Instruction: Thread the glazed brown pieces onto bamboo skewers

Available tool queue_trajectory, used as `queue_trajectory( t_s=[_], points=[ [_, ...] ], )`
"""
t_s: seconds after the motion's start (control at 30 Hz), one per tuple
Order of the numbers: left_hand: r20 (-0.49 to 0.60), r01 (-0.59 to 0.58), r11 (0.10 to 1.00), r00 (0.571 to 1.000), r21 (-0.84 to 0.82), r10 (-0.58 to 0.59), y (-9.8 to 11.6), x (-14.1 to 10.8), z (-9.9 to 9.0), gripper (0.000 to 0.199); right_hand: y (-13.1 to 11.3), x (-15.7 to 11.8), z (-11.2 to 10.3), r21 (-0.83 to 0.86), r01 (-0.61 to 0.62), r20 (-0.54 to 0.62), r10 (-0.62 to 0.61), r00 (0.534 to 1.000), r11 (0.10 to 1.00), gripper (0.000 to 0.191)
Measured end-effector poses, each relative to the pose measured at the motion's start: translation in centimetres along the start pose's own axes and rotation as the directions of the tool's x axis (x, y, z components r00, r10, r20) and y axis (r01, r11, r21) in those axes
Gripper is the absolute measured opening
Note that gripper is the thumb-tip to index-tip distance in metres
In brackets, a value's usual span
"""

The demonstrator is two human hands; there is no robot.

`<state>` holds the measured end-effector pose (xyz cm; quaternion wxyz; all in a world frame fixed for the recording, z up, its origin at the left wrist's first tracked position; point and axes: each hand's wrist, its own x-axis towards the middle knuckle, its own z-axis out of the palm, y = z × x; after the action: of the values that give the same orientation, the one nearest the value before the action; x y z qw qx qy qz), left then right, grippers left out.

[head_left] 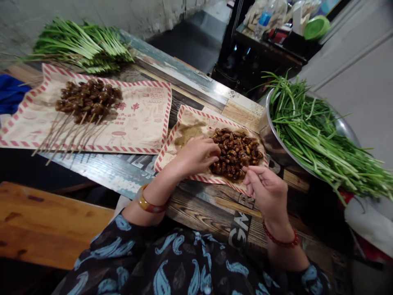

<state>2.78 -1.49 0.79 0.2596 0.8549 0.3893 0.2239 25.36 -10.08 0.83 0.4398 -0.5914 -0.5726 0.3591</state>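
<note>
A pile of glossy brown pieces (235, 149) lies on a red-striped paper sheet (211, 119) in front of me. My left hand (201, 155) reaches over the sheet, its curled fingers at the pile's left edge; what they grip, if anything, is hidden. At the pile's lower right, my right hand (265, 184) is closed in a pinch, thumb against forefinger; the thing between them is too small to make out. On a larger striped sheet (147, 119) to the left rest skewered brown pieces (89, 98), their thin sticks pointing toward me.
Long green stalks (325, 139) overflow a metal bowl (272, 135) at the right. Another green bundle (86, 45) lies at the table's back left. A blue cloth (12, 92) is at the far left, a wooden bench (52, 225) below. Behind stands a side table with a bottle (264, 20).
</note>
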Motion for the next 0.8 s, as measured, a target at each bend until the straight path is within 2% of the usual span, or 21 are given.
queue_trajectory(
  t_s=[0.2,0.37,0.5,0.57,0.63,0.67,0.73,0.8],
  points=[
    [-0.013,-0.015,0.988,1.0,0.155,0.017,0.5,1.0,2.2,0.02,1.3,0.6,0.3,0.004,0.057,-0.057,-0.056,0.997,0.998,0.017],
    [0.007,0.027,0.977,1.0,0.21,-0.029,0.8,1.1,2.7,0.02,1.4,0.6,0.5,0.024,0.057,-0.075,-0.055,0.996,0.998,0.018],
    [-0.024,0.033,0.983,0.999,0.182,-0.029,0.5,1.1,2.9,0.016,1.3,0.6,0.6,0.012,0.043,-0.081,-0.042,0.996,0.999,0.02],
    [-0.083,0.024,0.998,0.996,0.051,-0.019,0.2,1.1,2.7,0.014,1.2,0.5,0.6,0.008,0.046,-0.08,-0.045,0.996,0.999,0.019],
    [-0.139,0.042,0.975,0.988,-0.216,-0.073,0.2,1.1,2.4,0.012,0.9,0.4,0.4,0.001,0.049,-0.06,-0.049,0.997,0.999,0.019],
    [-0.142,0.062,0.922,0.982,-0.383,-0.125,0.2,1.0,2.2,0.013,0.7,0.3,0.3,-0.01,0.053,-0.044,-0.053,0.998,0.999,0.019],
    [-0.085,0.103,0.732,0.973,-0.674,-0.215,0.4,0.9,1.9,0.018,0.3,0.1,0.1,-0.065,0.077,-0.01,-0.078,0.997,0.995,0.018],
    [-0.008,0.13,0.553,0.971,-0.823,-0.24,0.8,0.6,1.6,0.023,-0.2,-0.1,-0.1,-0.16,0.124,0.016,-0.123,0.992,0.979,0.017]
  ],
)
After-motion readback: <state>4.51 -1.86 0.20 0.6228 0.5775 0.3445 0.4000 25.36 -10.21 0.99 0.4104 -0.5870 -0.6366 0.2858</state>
